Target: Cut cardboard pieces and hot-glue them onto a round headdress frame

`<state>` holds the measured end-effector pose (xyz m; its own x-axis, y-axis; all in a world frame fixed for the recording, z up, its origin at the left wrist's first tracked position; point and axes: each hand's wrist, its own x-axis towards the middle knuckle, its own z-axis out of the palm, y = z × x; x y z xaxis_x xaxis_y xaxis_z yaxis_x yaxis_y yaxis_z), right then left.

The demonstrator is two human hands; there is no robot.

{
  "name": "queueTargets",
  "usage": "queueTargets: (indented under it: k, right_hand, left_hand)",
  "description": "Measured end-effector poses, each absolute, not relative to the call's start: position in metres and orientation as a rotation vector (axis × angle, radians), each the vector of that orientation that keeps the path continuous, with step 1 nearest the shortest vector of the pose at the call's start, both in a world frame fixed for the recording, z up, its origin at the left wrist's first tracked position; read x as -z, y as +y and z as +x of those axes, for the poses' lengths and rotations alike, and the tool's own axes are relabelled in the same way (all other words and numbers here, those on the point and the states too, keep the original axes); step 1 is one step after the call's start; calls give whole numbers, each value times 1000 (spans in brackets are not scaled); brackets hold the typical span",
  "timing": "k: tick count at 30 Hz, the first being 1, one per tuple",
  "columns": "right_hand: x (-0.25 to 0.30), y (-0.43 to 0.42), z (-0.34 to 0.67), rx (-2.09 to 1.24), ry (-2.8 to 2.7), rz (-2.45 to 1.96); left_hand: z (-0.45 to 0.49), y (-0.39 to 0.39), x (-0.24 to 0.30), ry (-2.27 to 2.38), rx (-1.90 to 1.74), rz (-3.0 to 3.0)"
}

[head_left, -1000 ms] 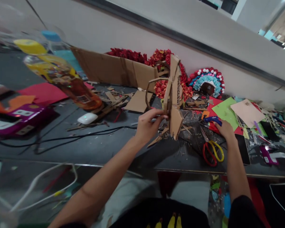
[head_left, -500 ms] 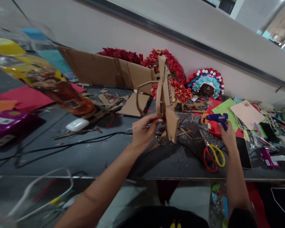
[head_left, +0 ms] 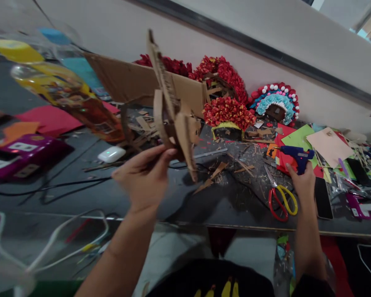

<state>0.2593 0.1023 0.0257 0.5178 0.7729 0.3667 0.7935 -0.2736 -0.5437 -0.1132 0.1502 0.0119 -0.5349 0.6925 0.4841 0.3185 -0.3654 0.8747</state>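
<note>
Pinched between the thumb and fingers of my left hand (head_left: 146,175) is a cardboard model (head_left: 171,111), raised over the table and tilted. It is built of cut strips and panels, with a curved strip on its left side. My right hand (head_left: 303,179) is closed round the handle of a blue glue gun (head_left: 297,153), whose nozzle points left. Just below and left of that hand lie scissors (head_left: 281,200) with one red and one yellow handle. A dark phone (head_left: 323,198) lies close to my right wrist.
On the left stand a yellow-capped drink bottle (head_left: 71,93), a purple power strip (head_left: 27,154) and a white case (head_left: 111,154). Red-flowered pieces (head_left: 228,113) and a blue-and-red decorated arch (head_left: 275,103) line the wall. Coloured paper (head_left: 329,142), cardboard scraps and black cables (head_left: 80,181) are scattered about.
My left hand has moved left with the cardboard model, which has turned and now leans with its top to the left. The glue gun in my right hand has shifted slightly right in view.
</note>
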Motion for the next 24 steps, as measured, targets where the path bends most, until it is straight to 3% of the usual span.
queueTargets:
  k: [3,10,24]
  right_hand:
    - [-14,102,271,2,-1274,-2147]
    - [5,104,292,2,-1280,-2153]
    - [16,116,300,104,-1410,-2193]
  left_hand:
    - [-131,146,-16,1578,-2104,951]
    - [-152,134,-13,1495,-1754,676]
    - [-165,152,11,1431,-1506,1176]
